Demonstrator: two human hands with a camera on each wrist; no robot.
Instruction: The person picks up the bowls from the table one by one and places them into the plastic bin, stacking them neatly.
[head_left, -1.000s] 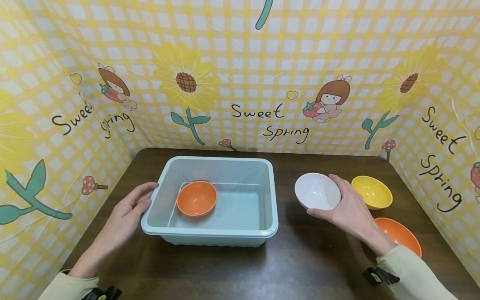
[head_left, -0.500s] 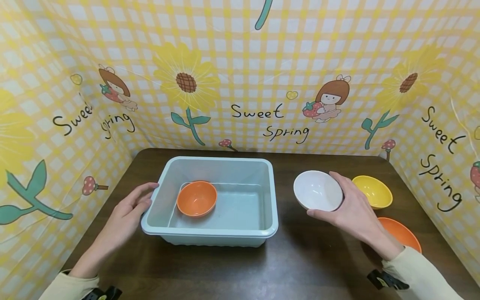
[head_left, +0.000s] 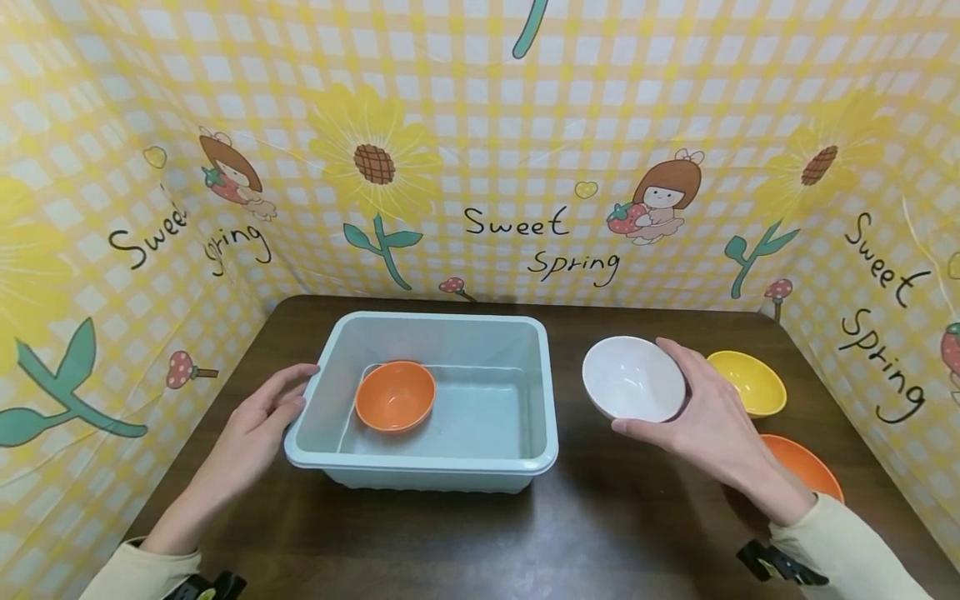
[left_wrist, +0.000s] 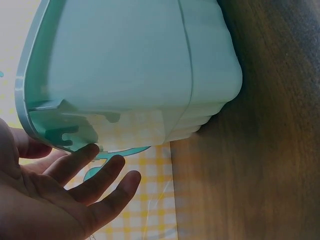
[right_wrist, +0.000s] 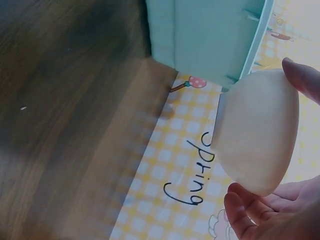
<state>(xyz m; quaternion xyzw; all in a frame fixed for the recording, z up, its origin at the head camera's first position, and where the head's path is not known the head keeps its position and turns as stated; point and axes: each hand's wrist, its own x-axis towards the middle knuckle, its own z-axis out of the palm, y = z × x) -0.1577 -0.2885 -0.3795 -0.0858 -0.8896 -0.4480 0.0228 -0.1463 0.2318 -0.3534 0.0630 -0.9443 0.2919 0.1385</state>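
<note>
A white bowl (head_left: 634, 379) is held at its right side by my right hand (head_left: 708, 408), thumb at the near edge and fingers at the far edge. In the right wrist view the bowl (right_wrist: 260, 132) shows its outer side, raised above the brown table. My left hand (head_left: 251, 429) touches the left rim of a pale blue-green tub (head_left: 420, 463). The left wrist view shows relaxed, spread fingers (left_wrist: 107, 175) beside the tub's wall. Inside the tub, toward its left, sits an orange bowl (head_left: 395, 397).
A yellow bowl (head_left: 750, 385) stands on the table at the right, behind my right hand. Nearer, a second orange bowl (head_left: 806, 467) is partly covered by my right forearm. Checked yellow cloth (head_left: 480, 150) walls the table (head_left: 420, 542) at the back and sides.
My right hand has lifted the white bowl slightly and brought it a little to the left. The left hand and the tub stay in place.
</note>
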